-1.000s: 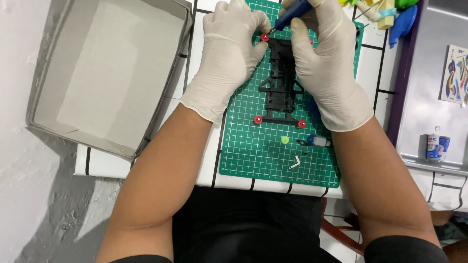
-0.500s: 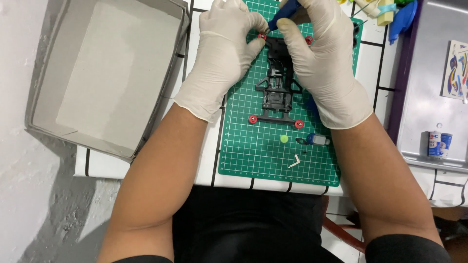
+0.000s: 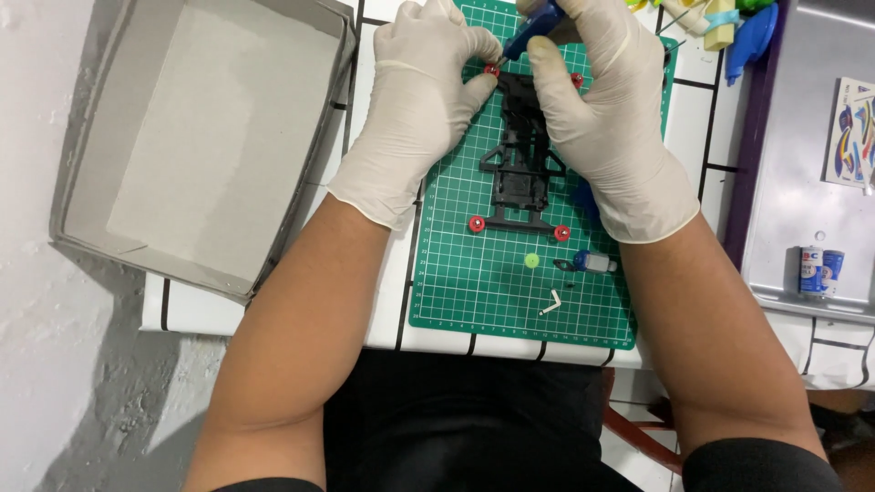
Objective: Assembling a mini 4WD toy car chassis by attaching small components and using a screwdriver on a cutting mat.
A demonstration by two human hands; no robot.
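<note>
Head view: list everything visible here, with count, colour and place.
cutting mat: 1, green, on the tiled table
chassis: 1, black, on the mat
rollers: 4 visible, red, at the chassis corners
screwdriver: 1, blue handle, at the chassis front
small round part: 1, light green, on the mat
small white angled piece: 1, near the mat's front edge
box: 1, grey, left of the mat
left hand: white glove, at the front left roller
right hand: white glove, holding the screwdriver

Matt black plastic chassis [image 3: 519, 164], rubbery gridded green mat [image 3: 510, 282], grey cardboard box [image 3: 182, 137], smooth latex-gloved hands.
</note>
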